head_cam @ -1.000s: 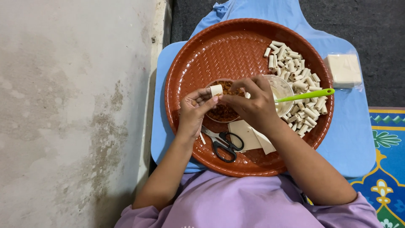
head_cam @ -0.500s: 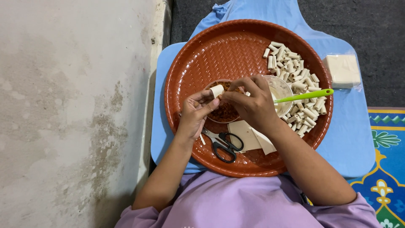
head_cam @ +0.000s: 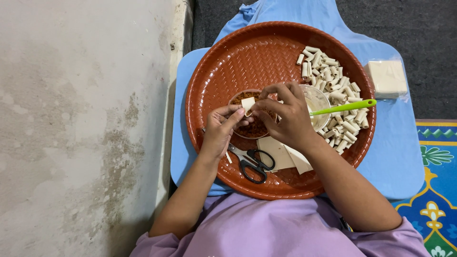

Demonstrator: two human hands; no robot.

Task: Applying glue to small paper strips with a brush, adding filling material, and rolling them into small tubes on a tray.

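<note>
Fingertips of both hands, left hand [head_cam: 220, 131] and right hand [head_cam: 285, 116], pinch a small pastry wrapper [head_cam: 247, 103].

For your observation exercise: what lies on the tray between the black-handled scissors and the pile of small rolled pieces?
In the head view, flat pale wrapper sheets lie on the tray between the scissors and the rolled pieces, partly under the right hand's wrist.

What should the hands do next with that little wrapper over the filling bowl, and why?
Probably roll the wrapper shut. Both hands pinch it, left hand and right hand, above the bowl of brown filling, and it looks half folded. A heap of finished rolls lies on the tray at the right, so this piece likely ends up there once closed.
</note>
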